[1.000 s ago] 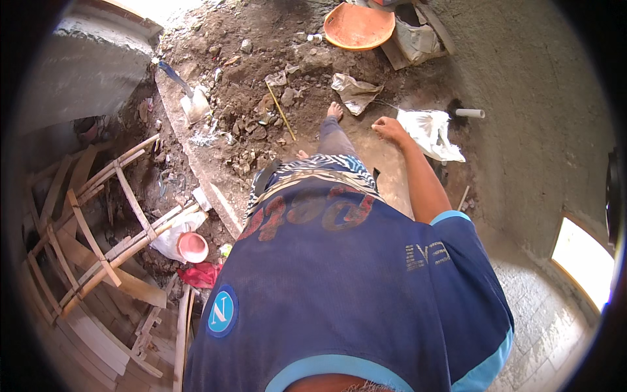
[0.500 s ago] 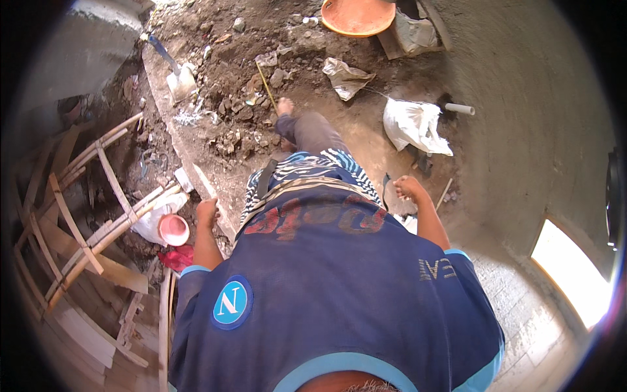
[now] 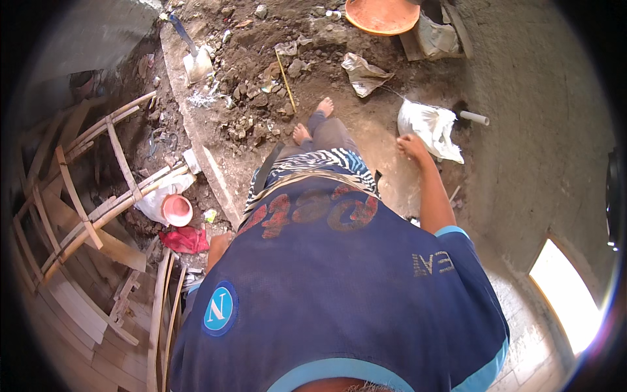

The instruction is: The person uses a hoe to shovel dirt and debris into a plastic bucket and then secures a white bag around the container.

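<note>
My right hand [image 3: 411, 147] hangs out to the right, its fingers curled in and nothing showing in them. It overlaps the lower left edge of a crumpled white sack [image 3: 434, 129] in the picture; whether they touch I cannot tell. My left hand [image 3: 220, 243] is low beside my dark blue shirt, just right of a bright red cloth [image 3: 186, 240], with its fingers mostly hidden. Both my bare feet [image 3: 313, 121] show on the dirt floor, next to a thin yellow strip [image 3: 286, 83] lying on broken soil.
A bamboo ladder-like frame [image 3: 108, 219] and planks fill the left, beside a pinkish bucket [image 3: 177, 210]. A shovel [image 3: 198, 64] lies at the far left, an orange basin [image 3: 382, 16] at the far end. A white pipe [image 3: 475, 118] sticks out near the right wall [image 3: 535, 117].
My right hand has swung forward to the white sack's edge, while my left hand has drawn back beside my shirt. Both feet now show, and the view has shifted slightly.
</note>
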Demonstrator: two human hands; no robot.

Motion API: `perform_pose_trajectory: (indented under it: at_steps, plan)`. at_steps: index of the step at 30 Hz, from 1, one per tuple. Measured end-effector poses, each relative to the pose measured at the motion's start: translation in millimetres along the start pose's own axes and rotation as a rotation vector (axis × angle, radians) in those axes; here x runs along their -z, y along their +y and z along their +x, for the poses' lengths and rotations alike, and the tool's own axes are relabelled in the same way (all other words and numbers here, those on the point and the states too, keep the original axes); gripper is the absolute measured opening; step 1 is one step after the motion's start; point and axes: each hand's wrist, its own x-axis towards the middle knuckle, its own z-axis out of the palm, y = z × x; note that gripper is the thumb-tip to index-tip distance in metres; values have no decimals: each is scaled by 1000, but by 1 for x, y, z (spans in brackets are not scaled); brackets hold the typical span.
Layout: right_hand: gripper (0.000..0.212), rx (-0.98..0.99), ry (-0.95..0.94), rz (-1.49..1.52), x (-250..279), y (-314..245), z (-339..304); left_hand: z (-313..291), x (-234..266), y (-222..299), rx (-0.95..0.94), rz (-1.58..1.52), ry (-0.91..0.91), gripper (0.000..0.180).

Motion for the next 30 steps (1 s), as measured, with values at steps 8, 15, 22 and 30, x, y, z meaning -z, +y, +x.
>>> perform_pose_trajectory:
  at_steps: [8, 15, 22, 30]
  plan:
    - [18, -380, -62, -9, 18, 95, -68, 9, -16, 103, -63, -64, -7, 42]
    - [23, -267, -38, -85, 41, 47, -30, -31, -48, 54, -96, -94, 26, 32]
    - [33, 175, 5, 45, 6, -57, -18, -37, -75, -50, -51, 0, -25, 34]
    - [23, -292, -117, -304, 13, 98, -38, -26, -52, 111, -136, -195, 32, 36]
